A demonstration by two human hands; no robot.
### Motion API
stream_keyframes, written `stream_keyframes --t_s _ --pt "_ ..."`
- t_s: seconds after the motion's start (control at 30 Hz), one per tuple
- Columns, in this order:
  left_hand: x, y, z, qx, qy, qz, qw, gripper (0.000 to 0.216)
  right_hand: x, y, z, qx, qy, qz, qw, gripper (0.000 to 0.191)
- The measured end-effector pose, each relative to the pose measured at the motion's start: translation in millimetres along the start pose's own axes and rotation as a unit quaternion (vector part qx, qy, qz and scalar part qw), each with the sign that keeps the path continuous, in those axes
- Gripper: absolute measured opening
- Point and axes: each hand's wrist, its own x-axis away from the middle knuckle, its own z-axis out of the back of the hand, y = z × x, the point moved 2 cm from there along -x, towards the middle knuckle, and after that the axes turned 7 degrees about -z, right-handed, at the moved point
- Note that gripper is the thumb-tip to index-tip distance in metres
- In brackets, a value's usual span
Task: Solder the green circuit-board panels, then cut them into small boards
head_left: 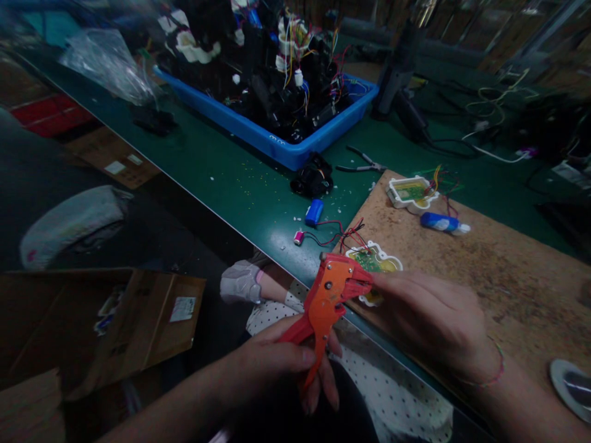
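Note:
My left hand (295,363) is closed around the handles of an orange and red wire stripper (329,289), tilted up in front of my lap. At its jaws, the fingers of my right hand (436,320) are pressed together; anything between them is hidden. Just behind the jaws lies a white-rimmed housing with a green circuit board (376,261), partly covered by the tool and my right hand. Red and black wires run from it towards a blue battery pack (314,212) and a small pink and white part (299,237) on the green table.
A blue tray (295,157) heaped with black parts and wires stands behind. Pliers (362,163) lie beside a brown board (512,271), which carries another housing (412,192) and a blue cylinder (444,223). An open cardboard box (161,326) stands lower left.

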Motion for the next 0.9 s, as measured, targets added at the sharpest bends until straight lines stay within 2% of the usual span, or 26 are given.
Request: stream_keyframes --t_s 0.17,0.47,0.57,0.67,0.77,0.9 --pt "-1.5 -0.2 -0.3 -0.01 0.013 0.01 1.0 0.03 -1.5 -0.3 -0.5 0.002 0.005 0.016 1.0 0.035" --pt "-9.6 -18.2 -6.0 0.126 0.008 0.008 0.992 0.016 -2.5 -2.3 -0.5 -0.029 -0.002 -0.014 0.999 0.03" --pt "-13.6 -19.9 -9.7 0.153 -0.012 0.001 0.988 0.011 -8.1 -5.9 -1.2 -0.076 0.01 -0.073 0.994 0.02" --pt "-17.5 -15.5 -15.0 0.129 -0.028 -0.049 0.99 0.02 -13.2 -7.1 -1.1 -0.125 0.03 -0.172 0.977 0.01" --pt "-18.7 -8.1 -17.2 0.091 -0.021 -0.112 0.989 0.033 -14.5 -4.3 -1.7 -0.184 0.029 -0.264 0.947 0.006" --pt "-15.2 0.6 -11.3 0.073 0.0 -0.144 0.987 0.04 -12.9 0.7 -4.3 -0.282 0.015 -0.352 0.893 0.013"
